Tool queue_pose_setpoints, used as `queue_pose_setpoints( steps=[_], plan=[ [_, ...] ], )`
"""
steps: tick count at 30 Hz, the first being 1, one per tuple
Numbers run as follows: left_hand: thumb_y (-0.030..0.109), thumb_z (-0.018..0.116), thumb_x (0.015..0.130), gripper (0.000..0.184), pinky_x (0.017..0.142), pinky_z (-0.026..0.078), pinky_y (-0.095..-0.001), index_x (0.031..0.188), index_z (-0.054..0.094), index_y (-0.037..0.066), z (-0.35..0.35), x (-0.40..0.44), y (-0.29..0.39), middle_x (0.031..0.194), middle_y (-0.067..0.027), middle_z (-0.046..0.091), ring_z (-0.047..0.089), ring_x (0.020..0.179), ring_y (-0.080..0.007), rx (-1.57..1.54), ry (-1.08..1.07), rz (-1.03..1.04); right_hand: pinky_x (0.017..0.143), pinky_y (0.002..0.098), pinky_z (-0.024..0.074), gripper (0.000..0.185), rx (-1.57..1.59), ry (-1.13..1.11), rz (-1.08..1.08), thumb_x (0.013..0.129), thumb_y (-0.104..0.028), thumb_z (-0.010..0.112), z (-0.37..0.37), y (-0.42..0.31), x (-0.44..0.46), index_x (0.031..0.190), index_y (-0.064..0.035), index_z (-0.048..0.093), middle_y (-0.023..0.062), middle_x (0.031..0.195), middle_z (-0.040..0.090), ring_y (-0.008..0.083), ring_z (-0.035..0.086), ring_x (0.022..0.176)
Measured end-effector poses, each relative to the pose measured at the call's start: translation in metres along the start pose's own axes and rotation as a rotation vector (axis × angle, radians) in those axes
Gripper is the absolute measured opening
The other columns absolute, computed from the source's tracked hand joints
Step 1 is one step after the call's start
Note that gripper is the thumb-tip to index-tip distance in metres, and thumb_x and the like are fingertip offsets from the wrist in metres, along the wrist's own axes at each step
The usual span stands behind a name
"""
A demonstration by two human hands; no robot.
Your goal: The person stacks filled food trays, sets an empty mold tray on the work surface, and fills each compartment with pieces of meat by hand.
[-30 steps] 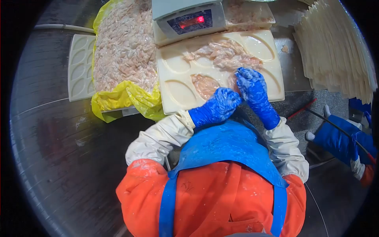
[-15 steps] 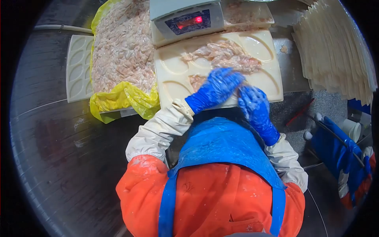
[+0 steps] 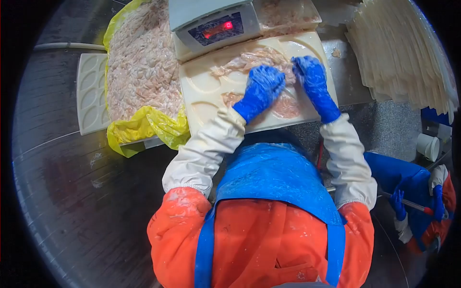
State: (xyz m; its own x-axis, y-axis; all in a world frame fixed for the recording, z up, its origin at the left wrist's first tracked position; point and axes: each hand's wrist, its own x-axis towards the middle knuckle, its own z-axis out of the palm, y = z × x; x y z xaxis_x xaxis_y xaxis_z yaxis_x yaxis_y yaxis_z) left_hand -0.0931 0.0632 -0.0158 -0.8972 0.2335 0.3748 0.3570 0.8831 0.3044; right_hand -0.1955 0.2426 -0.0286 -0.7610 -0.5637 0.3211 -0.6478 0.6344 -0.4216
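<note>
A cream board with round hollows [image 3: 201, 77] lies in front of me. On its upper half is a loose heap of pale pink raw meat [image 3: 247, 61]. My left hand [image 3: 265, 89], in a wet blue glove, has its fingers curled into the heap's near edge. My right hand [image 3: 312, 84], gloved alike, is closed at the heap's right end, with meat between the two hands. Nearer to me, a flat meat portion [image 3: 286, 106] fills a hollow. More meat [image 3: 231, 99] lies left of it, partly behind my left wrist.
A scale with a red display [image 3: 218, 30] stands behind the board. At left is a meat-filled tub lined with a yellow bag [image 3: 149, 127], beside another hollowed board [image 3: 91, 91]. Stacked translucent sheets [image 3: 398, 53] sit at right. A co-worker's gloved hands [image 3: 398, 204] hold a rod at lower right.
Both hands have moved up the board from its near edge to the heap, uncovering the flat portion. The view has shifted slightly. The co-worker at lower right has moved, and their hands now show.
</note>
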Motion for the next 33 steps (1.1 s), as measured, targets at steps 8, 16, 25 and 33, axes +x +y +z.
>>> queue_pose_setpoints(
  steps=[8, 16, 25, 33],
  plan=[
    [0.03, 0.07, 0.081, 0.023, 0.077, 0.045, -0.0456, 0.095, 0.072, 0.012, -0.003, 0.028, -0.03, 0.089, -0.009, 0.068, 0.061, 0.087, -0.0308, -0.196, 0.24, -0.081, 0.077, 0.0379, 0.0522, 0.016, 0.528, 0.216, 0.151, 0.087, -0.016, 0.066, 0.004, 0.055, -0.01, 0.1, -0.0061, 0.068, 0.0138, 0.091, 0.069, 0.0284, 0.067, 0.082],
    [0.024, 0.066, 0.084, 0.018, 0.074, 0.049, -0.0409, 0.093, 0.07, 0.01, 0.034, 0.072, -0.034, 0.085, -0.0143, 0.068, 0.064, 0.081, -0.0319, -0.322, -0.146, -0.132, 0.079, 0.0372, 0.0511, 0.023, 0.343, -0.018, 0.11, 0.09, -0.019, 0.064, 0.014, 0.044, 0.003, 0.111, -0.0091, 0.067, 0.0162, 0.099, 0.068, 0.0302, 0.066, 0.089],
    [0.033, 0.068, 0.09, 0.039, 0.081, 0.05, -0.0336, 0.114, 0.065, 0.002, -0.022, 0.071, 0.017, 0.104, -0.012, 0.067, 0.063, 0.092, -0.0198, -1.039, -0.32, -0.482, 0.083, 0.0293, 0.0498, 0.027, 1.106, -0.106, 0.655, 0.095, -0.022, 0.06, -0.074, -0.003, -0.022, 0.116, -0.0058, 0.066, 0.0057, 0.105, 0.067, 0.0157, 0.061, 0.098],
    [0.021, 0.063, 0.094, 0.024, 0.074, 0.054, -0.0318, 0.111, 0.065, 0.004, 0.002, 0.071, 0.008, 0.103, -0.0113, 0.065, 0.065, 0.096, -0.0206, -0.7, -0.121, -0.079, 0.1, 0.0286, 0.0445, 0.033, 1.248, -0.021, 0.51, 0.099, -0.011, 0.052, -0.095, 0.016, -0.026, 0.13, -0.0027, 0.057, 0.0063, 0.123, 0.061, 0.017, 0.056, 0.116]
  ],
)
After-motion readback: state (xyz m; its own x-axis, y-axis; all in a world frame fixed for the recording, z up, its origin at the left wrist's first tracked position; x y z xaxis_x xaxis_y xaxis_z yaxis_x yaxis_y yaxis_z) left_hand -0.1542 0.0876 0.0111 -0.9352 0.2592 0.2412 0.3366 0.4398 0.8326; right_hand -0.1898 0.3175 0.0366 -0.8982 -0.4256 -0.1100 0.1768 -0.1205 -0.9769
